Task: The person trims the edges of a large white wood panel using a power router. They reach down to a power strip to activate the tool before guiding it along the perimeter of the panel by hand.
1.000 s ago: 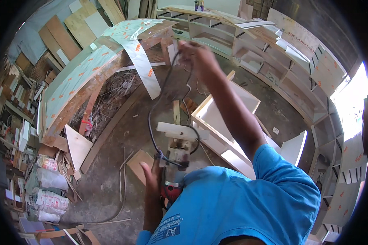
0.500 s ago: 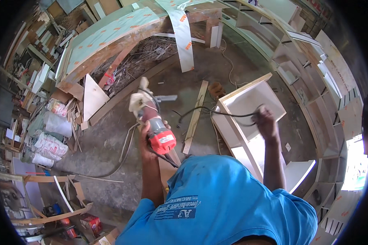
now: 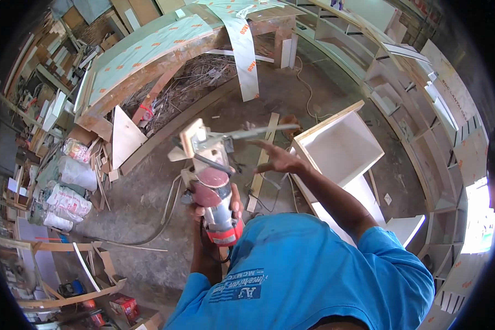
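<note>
the fingers (image 3: 266, 147) of the right hand (image 3: 285, 160) have spread and moved toward the power tool (image 3: 212, 190)

Over the feed I have the left hand (image 3: 197, 211) curled tight ahead of the blue shirt (image 3: 313, 258); the right hand (image 3: 284, 160) hangs farther out from it, fingers (image 3: 263, 145) spread, forearm (image 3: 335, 193) slanting inward.

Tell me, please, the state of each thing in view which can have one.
Left hand, closed around the power tool
Right hand, open, fingers spread; contact with the grey bar unclear
Power tool, raised off the floor; running or stopped, cannot tell
White box, open, its interior showing
Laminate strip, hanging over the table edge
White sacks, filled and bulging
Shelf unit, open-fronted
</note>
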Demonstrator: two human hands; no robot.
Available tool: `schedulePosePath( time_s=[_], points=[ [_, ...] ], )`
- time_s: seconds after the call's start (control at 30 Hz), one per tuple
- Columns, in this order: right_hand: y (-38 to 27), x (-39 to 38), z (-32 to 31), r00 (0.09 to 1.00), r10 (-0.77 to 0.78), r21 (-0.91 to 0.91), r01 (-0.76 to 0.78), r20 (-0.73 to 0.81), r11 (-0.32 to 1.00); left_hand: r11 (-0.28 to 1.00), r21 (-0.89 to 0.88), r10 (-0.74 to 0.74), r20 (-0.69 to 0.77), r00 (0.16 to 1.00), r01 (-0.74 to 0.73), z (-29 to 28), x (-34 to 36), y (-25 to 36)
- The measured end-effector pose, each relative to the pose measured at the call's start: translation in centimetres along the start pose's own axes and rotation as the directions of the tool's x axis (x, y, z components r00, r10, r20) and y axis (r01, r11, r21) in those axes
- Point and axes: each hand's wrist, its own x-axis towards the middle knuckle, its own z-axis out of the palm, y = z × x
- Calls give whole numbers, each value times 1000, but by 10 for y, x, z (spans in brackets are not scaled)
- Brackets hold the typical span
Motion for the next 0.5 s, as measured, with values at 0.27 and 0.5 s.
schedulePosePath(
  time_s=[0.27,0.5],
  points=[
    [17,42,71,808,-516,925,-92,286,368,944,66,-323,-33,946,324,-3,-40,-26],
    [-51,91,-14,941,-331,585,228,74,778,733,405,-473,-275,837,547,-1,-75,-11]
  ],
)
